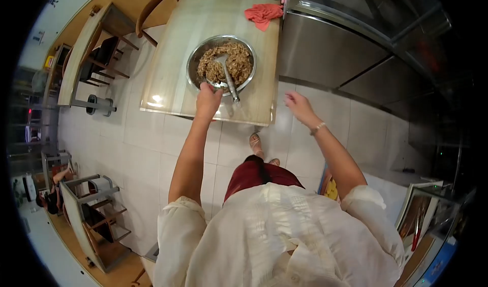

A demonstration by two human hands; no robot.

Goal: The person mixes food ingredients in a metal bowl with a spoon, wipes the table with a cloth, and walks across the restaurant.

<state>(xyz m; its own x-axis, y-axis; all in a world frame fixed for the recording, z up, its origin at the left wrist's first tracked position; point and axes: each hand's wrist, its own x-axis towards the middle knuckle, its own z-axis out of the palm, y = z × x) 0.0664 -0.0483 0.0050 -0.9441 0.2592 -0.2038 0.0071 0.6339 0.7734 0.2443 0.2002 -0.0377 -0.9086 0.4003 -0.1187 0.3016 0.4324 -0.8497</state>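
On the table (168,78), a metal bowl (192,68) holds brown mixture (240,62).

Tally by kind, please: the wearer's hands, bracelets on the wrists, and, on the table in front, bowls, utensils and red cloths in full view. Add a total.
Hands: 2 (left hand, right hand)
Bracelets: 1 (bracelet, right wrist)
Bowls: 1 (metal bowl)
Utensils: 1 (utensil, in the bowl)
Red cloths: 1 (red cloth)
Total: 6
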